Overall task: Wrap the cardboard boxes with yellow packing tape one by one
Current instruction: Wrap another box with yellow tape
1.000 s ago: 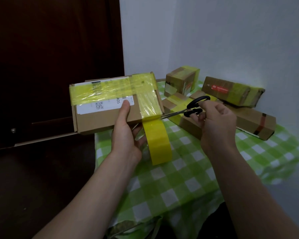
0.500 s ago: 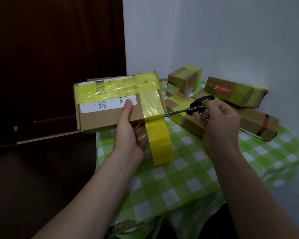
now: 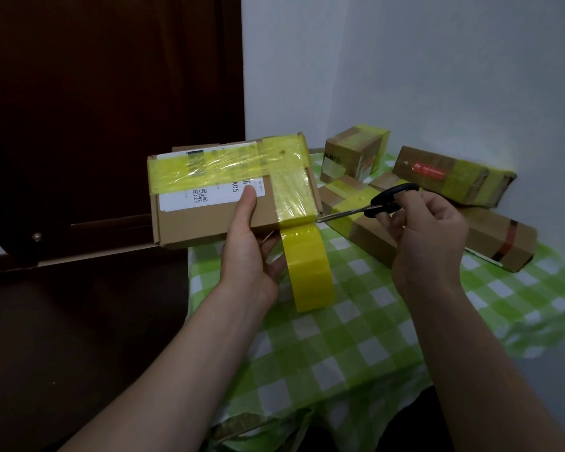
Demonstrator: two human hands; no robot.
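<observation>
Above table (image 3: 372,337) edge: box (image 3: 209,220), two yellow bands (image 3: 209,171) on, gripped by my left hand (image 3: 245,256); roll (image 3: 309,272) hanging off it on uncut tape (image 3: 296,220); scissors (image 3: 382,203) pinched in my right hand (image 3: 428,236), tips at that tape; boxes (image 3: 356,151) behind mostly taped, probably finished.

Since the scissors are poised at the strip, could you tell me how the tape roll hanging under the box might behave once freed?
The tape roll seems to hang from the box by its strip, so it will probably drop when the scissors cut through. Being round and on edge, it may then roll across the tablecloth. It looks rigid, unlikely to crumple.
</observation>
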